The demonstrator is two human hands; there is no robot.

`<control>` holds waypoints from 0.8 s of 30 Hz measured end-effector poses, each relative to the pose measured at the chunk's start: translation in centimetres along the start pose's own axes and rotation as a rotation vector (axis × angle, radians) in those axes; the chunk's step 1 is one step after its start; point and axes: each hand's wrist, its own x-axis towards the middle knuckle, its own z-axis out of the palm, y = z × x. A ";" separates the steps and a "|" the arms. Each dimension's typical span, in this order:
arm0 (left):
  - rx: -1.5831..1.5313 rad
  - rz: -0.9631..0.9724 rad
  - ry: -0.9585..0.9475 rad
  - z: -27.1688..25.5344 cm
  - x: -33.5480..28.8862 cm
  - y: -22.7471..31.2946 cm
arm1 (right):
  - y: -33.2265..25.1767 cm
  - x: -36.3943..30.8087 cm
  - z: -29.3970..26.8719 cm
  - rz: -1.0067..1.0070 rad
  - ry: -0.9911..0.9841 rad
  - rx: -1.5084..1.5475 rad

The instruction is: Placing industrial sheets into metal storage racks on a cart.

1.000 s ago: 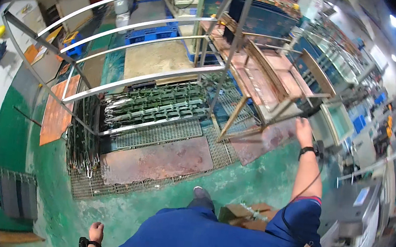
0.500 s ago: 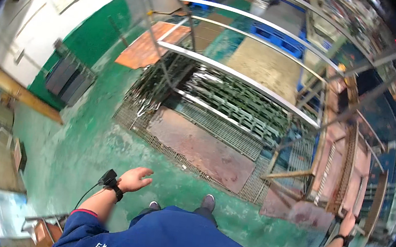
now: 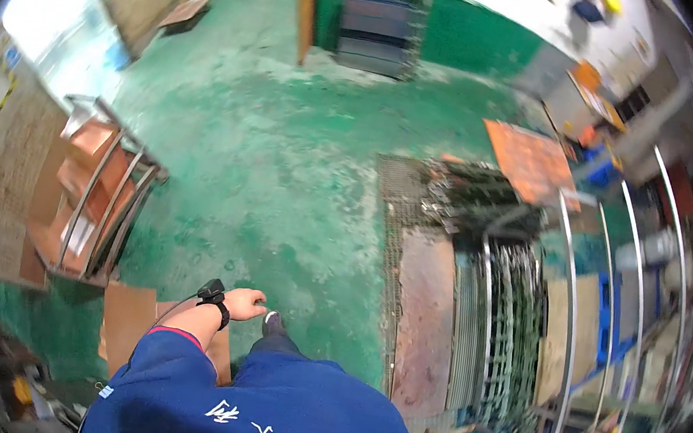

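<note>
My left hand (image 3: 244,303) hangs over the green floor, just above my shoe (image 3: 273,321). It is open and holds nothing, with the fingers loosely bent. A black strap with a small device (image 3: 212,292) sits on that wrist, and a thin cable runs back along the forearm. Flat brown cardboard (image 3: 127,324) lies on the floor beside and beneath the forearm. My right hand does not show in this view.
A metal cart (image 3: 111,215) with brown boxes stands at left. To the right lie grating, a reddish sheet (image 3: 424,319) and dark green racks (image 3: 518,322) behind upright metal rails (image 3: 564,344). An orange sheet (image 3: 532,162) lies beyond. Dark panels (image 3: 374,36) lean against the far wall.
The view has swung left, bringing the cart and cardboard into sight and moving the racks to the right. My right hand, earlier at the rack on the right, has left the view.
</note>
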 end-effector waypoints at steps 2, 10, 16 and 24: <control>-0.079 -0.141 0.088 0.2 -1.5 -7.3 | -5.1 -3.8 4.7 0.126 -0.105 0.178; -0.391 -0.455 0.398 2.2 -10.1 -26.0 | -23.2 -18.6 21.1 0.665 -0.528 0.723; -0.504 -0.515 0.390 -5.8 -9.0 -28.6 | -34.6 -29.2 33.7 0.825 -0.751 0.826; -0.741 -0.516 0.637 -19.0 -3.5 -30.3 | -55.0 -51.7 53.7 0.825 -1.088 0.763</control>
